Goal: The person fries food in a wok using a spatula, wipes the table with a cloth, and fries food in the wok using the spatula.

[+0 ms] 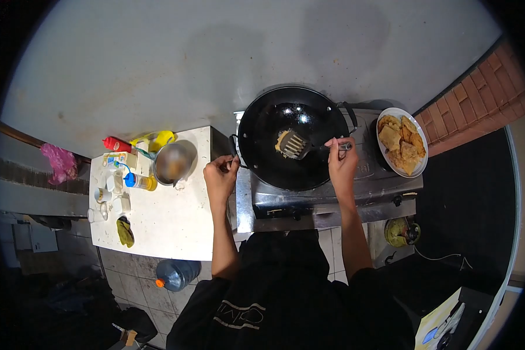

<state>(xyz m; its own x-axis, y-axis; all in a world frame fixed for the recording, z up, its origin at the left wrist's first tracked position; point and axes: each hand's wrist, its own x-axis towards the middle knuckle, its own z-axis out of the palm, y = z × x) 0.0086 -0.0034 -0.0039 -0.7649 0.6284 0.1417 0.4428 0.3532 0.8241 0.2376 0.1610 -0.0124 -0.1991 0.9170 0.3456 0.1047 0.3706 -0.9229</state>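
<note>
At the glossy black wok (312,174), right fingers (334,150) round slotted spatula (317,149), left fingers (228,164) round side handle (234,144).

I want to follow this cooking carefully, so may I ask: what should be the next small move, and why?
Probably the right hand should work the slotted spatula under the food piece: its blade appears to cover part of it, leaving an edge showing. The left hand, at the handle, could steady the wok.

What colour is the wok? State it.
The wok is black, best seen in the head view.
</note>
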